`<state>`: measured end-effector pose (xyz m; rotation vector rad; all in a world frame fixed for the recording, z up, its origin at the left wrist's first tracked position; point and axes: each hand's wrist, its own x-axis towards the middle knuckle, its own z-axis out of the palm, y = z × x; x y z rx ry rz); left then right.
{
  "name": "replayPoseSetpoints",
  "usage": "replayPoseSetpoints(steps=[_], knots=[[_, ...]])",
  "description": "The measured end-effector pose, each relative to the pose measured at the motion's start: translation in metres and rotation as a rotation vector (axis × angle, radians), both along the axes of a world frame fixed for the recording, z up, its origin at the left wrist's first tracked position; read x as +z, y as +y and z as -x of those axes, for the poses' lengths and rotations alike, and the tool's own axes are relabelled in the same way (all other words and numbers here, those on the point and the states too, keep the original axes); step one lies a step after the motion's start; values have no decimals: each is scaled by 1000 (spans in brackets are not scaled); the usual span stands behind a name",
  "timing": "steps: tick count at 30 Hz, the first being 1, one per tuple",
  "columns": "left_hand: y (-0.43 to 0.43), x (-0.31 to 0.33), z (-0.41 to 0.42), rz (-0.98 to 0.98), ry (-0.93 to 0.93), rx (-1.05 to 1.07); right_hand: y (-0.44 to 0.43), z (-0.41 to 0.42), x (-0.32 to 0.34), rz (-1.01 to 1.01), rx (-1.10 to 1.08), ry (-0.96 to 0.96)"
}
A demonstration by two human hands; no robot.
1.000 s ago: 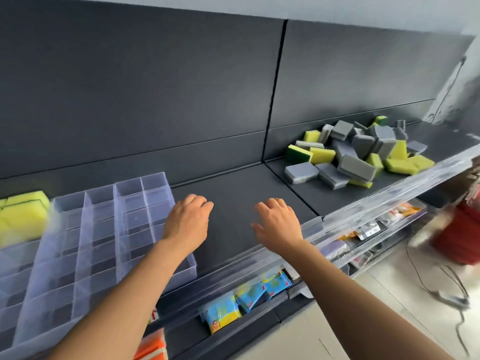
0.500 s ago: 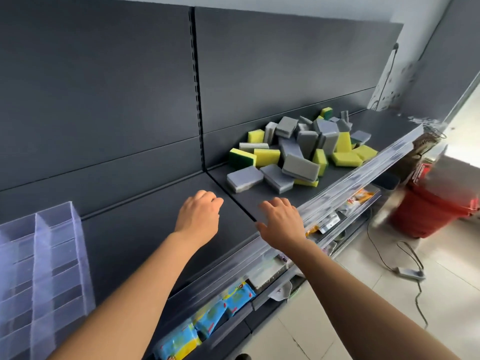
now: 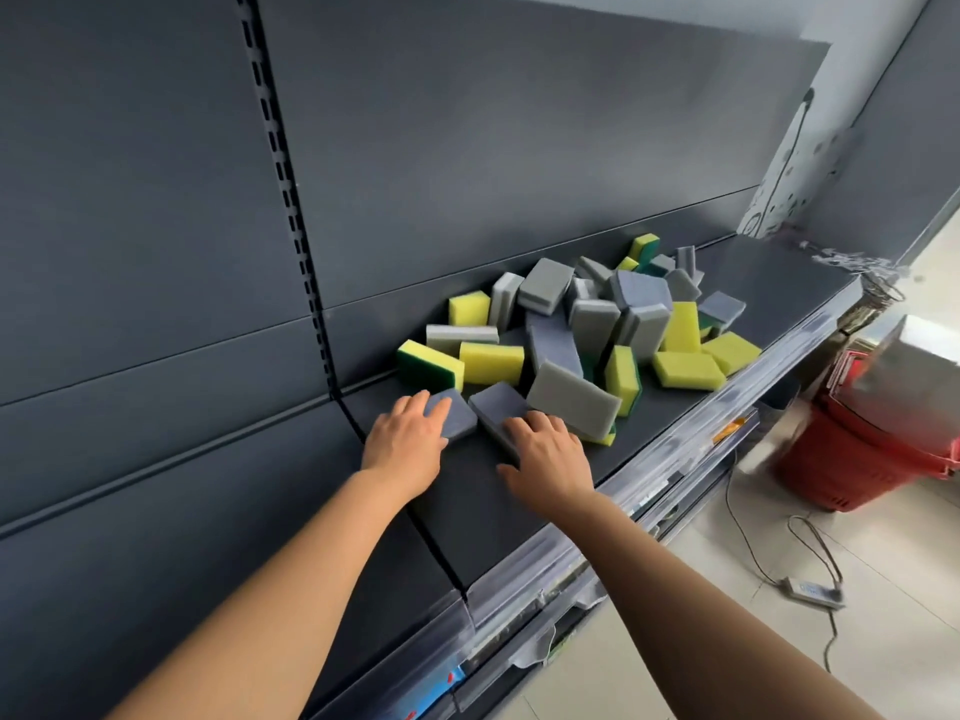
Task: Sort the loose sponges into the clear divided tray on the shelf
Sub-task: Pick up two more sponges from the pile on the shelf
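**Both hands at the sponge pile**

The dark shelf [image 3: 467, 517] carries the sponge pile [image 3: 597, 324] (grey and yellow) toward its right end. The left hand [image 3: 405, 444] lays straightish fingers on a grey sponge [image 3: 458, 419] at the pile's near-left edge. The right hand [image 3: 550, 459] bends its fingers over a second grey sponge [image 3: 497, 405]; whether it grips is unclear.

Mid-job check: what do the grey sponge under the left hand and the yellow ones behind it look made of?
Grey sponge under the left hand: likely soft foam, matte, fuzzy grain, paler layer along its side. Yellow sponge: open-pored foam, matte; its neighbour carries a dark green layer, probably scouring fibre.

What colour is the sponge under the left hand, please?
Grey-blue sponge, clearest in the head view.
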<state>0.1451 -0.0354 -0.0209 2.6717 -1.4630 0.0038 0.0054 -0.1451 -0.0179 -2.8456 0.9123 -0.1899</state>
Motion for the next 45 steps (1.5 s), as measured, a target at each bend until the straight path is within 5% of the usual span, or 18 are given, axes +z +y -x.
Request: replayPoseSetpoints(steps=[11,19,27,45], knots=[[-19,-5,16,58,-56,203,-32,-4,-11,-127,62,-197],[4,7,52,406,164,428,-26,0,9,-326,160,-562],[52,6,65,649,560,583,-9,-6,15,-545,267,-609],[291,43,77,1056,643,801,214,-49,46,-682,518,-589]])
